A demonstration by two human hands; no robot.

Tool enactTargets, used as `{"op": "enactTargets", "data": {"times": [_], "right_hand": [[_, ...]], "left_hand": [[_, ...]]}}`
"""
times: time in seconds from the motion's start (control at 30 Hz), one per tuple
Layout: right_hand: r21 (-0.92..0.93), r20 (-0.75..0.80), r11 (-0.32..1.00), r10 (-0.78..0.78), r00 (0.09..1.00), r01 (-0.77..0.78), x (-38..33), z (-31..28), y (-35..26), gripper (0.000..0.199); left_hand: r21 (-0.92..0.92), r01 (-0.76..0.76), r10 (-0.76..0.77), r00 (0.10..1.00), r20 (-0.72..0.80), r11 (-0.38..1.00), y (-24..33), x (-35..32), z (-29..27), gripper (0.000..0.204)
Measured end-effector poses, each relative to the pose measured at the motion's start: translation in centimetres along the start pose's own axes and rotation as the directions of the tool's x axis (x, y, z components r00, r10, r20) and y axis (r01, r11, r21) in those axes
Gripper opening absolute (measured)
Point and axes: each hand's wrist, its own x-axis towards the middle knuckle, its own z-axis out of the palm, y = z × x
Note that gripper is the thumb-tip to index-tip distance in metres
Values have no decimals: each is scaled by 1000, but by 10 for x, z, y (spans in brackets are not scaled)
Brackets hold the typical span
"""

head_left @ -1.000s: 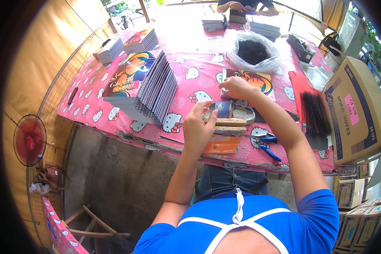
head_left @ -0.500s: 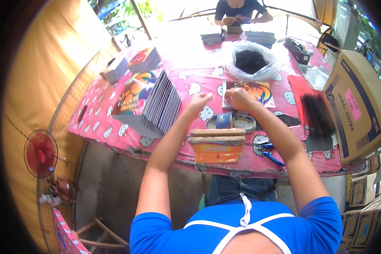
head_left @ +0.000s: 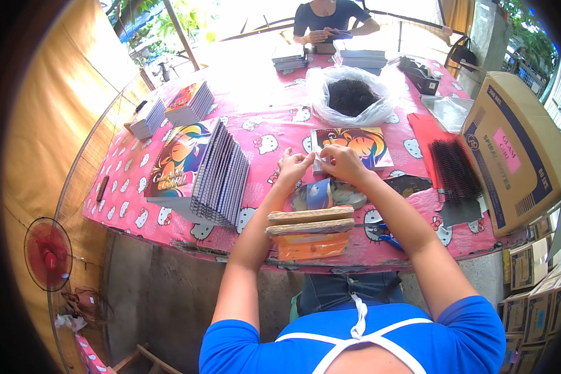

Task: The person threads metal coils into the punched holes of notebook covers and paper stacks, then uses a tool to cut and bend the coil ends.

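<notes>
A notebook [head_left: 361, 144] with a colourful illustrated cover lies flat on the pink patterned table [head_left: 262, 181]. At its left edge my left hand [head_left: 295, 166] and my right hand [head_left: 344, 164] come close together, fingers pinched. A small whitish bit shows between the fingertips, too small to name. Just below my hands lie a blue-patterned piece [head_left: 313, 194] and a round pale dish or roll [head_left: 349, 195]. Nearer me stands an orange block [head_left: 311, 245] with worn brown upper edges. Blue-handled pliers [head_left: 389, 240] lie partly hidden behind my right forearm.
Stacked spiral notebooks [head_left: 215, 174] stand at left, smaller stacks [head_left: 190, 105] behind. Beyond my hands sits a plastic bag [head_left: 318, 103] of black material. Black spiral coils [head_left: 455, 171] and a cardboard box [head_left: 517, 149] are at right. Another person [head_left: 330, 25] works across the table.
My hands have drawn together at the notebook's left edge; the gap between them has narrowed. The view has shifted slightly. The person opposite still handles something.
</notes>
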Motion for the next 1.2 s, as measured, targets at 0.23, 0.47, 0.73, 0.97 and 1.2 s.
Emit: {"op": "enactTargets", "data": {"times": [0.23,0.47,0.73,0.97,1.2], "right_hand": [[-43,-12,997,-59,998,58,1,2,-4,30],[-55,-46,998,-34,998,31,0,7,1,25],[-7,-132,999,44,990,-45,24,-27,-37,41],[-23,-281,976,-212,936,214,6,-38,-33,51],[636,-194,767,259,946,-80,-13,-68,48,62]], "left_hand": [[-229,-92,93,996,-8,969,-26,14,12,38],[-92,-96,92,995,-48,991,-13,3,12,29],[-800,-135,85,991,-105,584,-17,22,-19,45],[-806,-274,365,928,-78,524,18,1,-29,32],[-696,-354,351,923,-155,625,20,5,-17,43]]}}
